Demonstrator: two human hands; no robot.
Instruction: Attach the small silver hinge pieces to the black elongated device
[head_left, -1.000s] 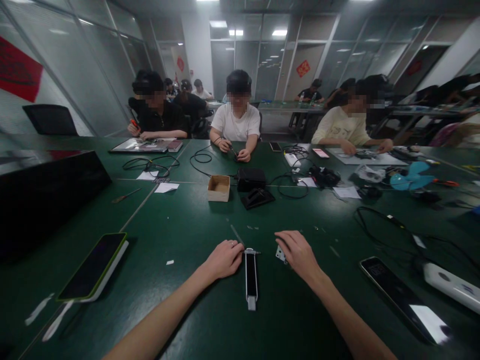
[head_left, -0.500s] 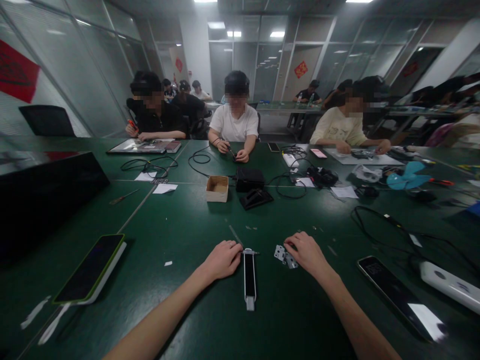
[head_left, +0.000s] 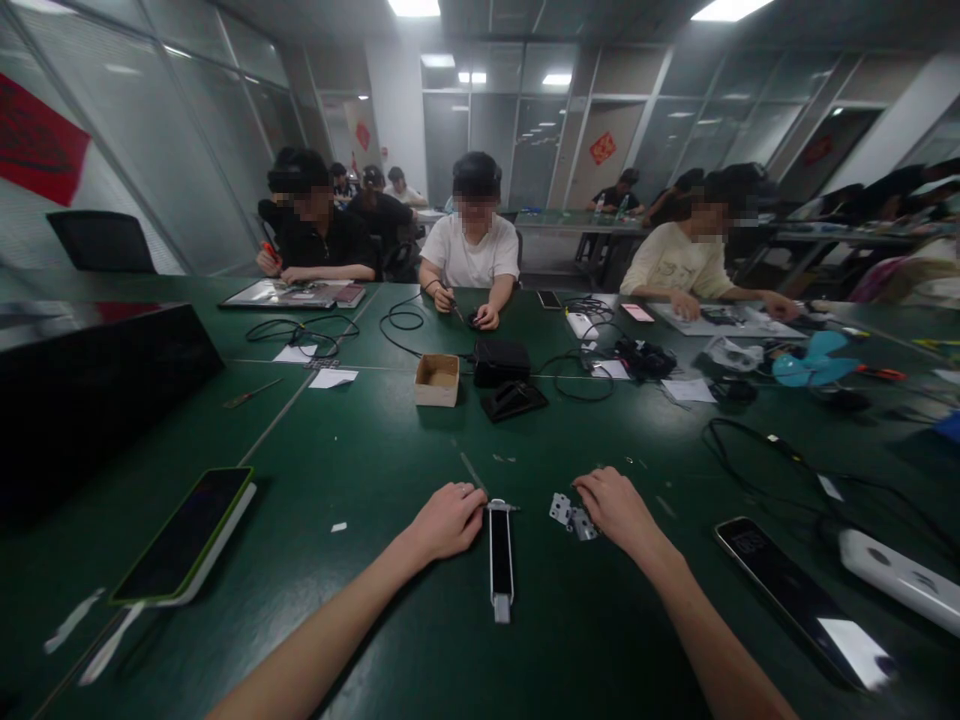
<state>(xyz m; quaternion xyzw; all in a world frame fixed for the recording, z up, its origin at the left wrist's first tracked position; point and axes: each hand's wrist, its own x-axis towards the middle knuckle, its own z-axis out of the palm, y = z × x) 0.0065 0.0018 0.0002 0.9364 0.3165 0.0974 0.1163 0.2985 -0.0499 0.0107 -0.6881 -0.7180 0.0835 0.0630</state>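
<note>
My left hand (head_left: 450, 522) rests on the green table with its fingers curled, at the top end of a slim white-framed device with a black face (head_left: 500, 550). What its fingertips hold, if anything, is hidden. A thin clear strip (head_left: 471, 468) lies just beyond those fingertips. On the other side, my right hand (head_left: 613, 505) is bent with its fingers closed together, beside several small grey metal plates (head_left: 560, 509). Its fingertips reach just past the plates, and I cannot make out anything in them.
A small cardboard box (head_left: 437, 393) and a black stand (head_left: 514, 400) are ahead. A green-edged phone (head_left: 185, 535) lies left; another phone (head_left: 787, 590) and a white power bank (head_left: 900, 570) lie right. Cables (head_left: 795, 455) trail at right. Three people work across the table.
My hands have barely moved; the right has shifted very slightly. The whole view has tilted slightly. Across the table, the right-hand person's hands have moved.
</note>
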